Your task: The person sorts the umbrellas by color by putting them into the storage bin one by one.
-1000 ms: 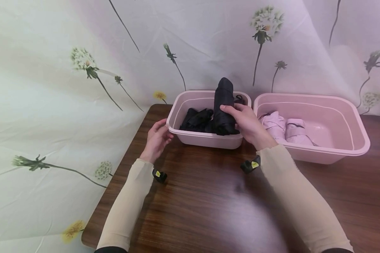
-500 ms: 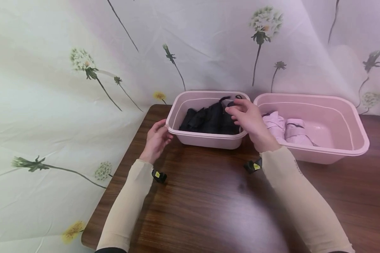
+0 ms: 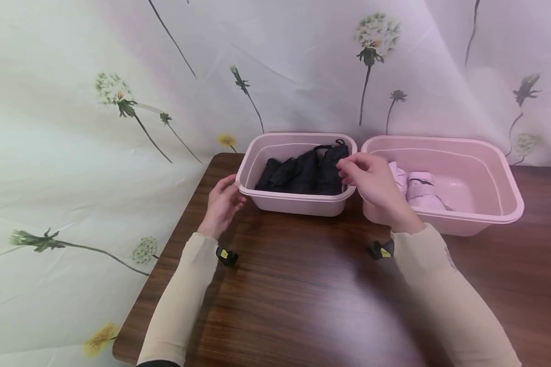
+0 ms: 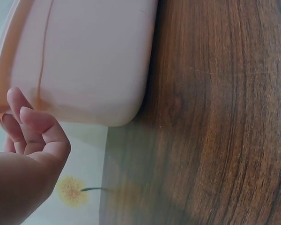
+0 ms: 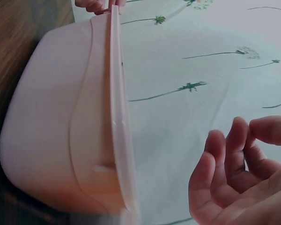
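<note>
In the head view, several black folding umbrellas (image 3: 305,171) lie side by side in the smaller pale pink plastic bin (image 3: 298,205). My left hand (image 3: 221,205) grips the near left corner of that bin's rim; the left wrist view has its fingers (image 4: 40,121) curled at the edge. Over the gap between the two bins, above the smaller one's right end, hovers my right hand (image 3: 372,181). Its fingers are loosely bent with nothing between them, as the right wrist view also shows (image 5: 239,173).
To the right stands a larger pink bin (image 3: 482,178), with pink folding umbrellas (image 3: 424,189) at its left end, partly behind my right hand. Both bins sit on a dark wooden table (image 3: 298,285), against a flowered cloth backdrop (image 3: 294,76).
My right hand lowered a black folding umbrella into the smaller bin's right end, let go of it, and drew back up and to the right. My left hand stayed at the rim.
</note>
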`<action>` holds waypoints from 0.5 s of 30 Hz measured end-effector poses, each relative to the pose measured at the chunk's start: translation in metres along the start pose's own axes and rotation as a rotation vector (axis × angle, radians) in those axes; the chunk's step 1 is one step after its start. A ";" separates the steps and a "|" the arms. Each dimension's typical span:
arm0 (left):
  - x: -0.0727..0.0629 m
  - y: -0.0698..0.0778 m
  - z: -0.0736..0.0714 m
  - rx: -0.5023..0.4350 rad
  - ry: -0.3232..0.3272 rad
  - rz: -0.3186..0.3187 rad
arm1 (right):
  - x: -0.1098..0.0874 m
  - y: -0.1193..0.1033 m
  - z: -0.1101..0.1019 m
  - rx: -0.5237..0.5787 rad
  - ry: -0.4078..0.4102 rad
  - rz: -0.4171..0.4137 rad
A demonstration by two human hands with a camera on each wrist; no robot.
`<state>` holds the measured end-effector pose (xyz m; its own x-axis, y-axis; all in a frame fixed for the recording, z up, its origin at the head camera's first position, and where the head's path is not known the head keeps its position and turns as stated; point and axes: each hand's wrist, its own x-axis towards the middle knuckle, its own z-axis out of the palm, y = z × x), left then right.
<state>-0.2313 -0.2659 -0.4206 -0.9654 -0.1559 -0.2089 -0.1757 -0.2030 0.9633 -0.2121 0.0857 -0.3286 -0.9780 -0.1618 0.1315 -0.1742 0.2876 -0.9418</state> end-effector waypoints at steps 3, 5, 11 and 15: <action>-0.001 0.001 -0.001 0.045 0.007 -0.001 | -0.012 -0.003 -0.016 -0.047 0.001 -0.031; -0.002 0.001 -0.002 0.095 0.024 0.004 | -0.023 -0.007 -0.030 -0.090 0.002 -0.019; -0.011 0.010 -0.003 0.311 0.123 0.078 | -0.063 -0.021 -0.077 -0.220 0.063 -0.058; -0.025 0.026 0.004 0.493 0.197 0.218 | -0.091 -0.026 -0.106 -0.349 0.127 -0.118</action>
<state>-0.2127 -0.2634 -0.3899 -0.9437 -0.3302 0.0219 -0.0908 0.3219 0.9424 -0.1306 0.1928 -0.2833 -0.9515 -0.1011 0.2905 -0.2934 0.5814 -0.7589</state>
